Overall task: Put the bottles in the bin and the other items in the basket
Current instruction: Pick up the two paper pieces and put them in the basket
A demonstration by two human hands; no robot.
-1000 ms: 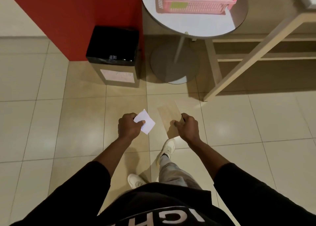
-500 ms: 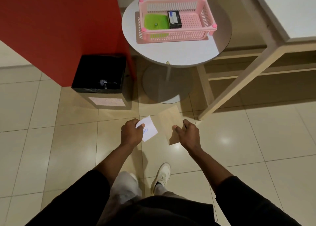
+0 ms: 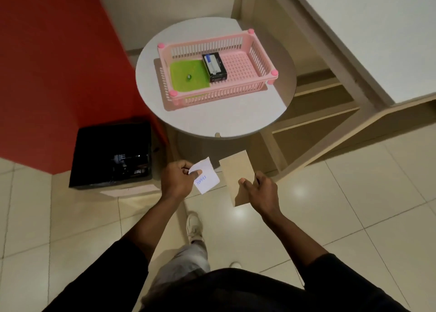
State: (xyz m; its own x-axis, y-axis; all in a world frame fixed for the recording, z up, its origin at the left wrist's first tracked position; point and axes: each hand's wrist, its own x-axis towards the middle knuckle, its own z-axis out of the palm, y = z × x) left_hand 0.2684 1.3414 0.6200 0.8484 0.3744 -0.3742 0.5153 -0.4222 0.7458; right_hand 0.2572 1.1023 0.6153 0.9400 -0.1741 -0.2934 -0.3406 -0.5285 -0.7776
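My left hand [image 3: 178,179] pinches a small white paper note [image 3: 207,179] with blue writing. My right hand [image 3: 259,191] grips a brown paper envelope [image 3: 237,172] by its lower edge. Both are held above the floor, short of the round table. A pink plastic basket [image 3: 257,52] stands on that table, with a green square item [image 3: 188,77] and a black box [image 3: 214,66] inside. A bin [image 3: 113,153] lined with a black bag stands on the floor to the left; dark shiny bottles [image 3: 125,162] show inside it.
The round grey table [image 3: 212,118] stands ahead against a red wall [image 3: 54,71]. A wooden shelf unit [image 3: 318,113] under a white-topped counter [image 3: 377,40] fills the right side. My legs and white shoes [image 3: 194,224] are on the beige tiled floor.
I have walked toward the table, so the basket and bin are nearer and lower in view. Both hands keep the same hold on the note and the envelope.
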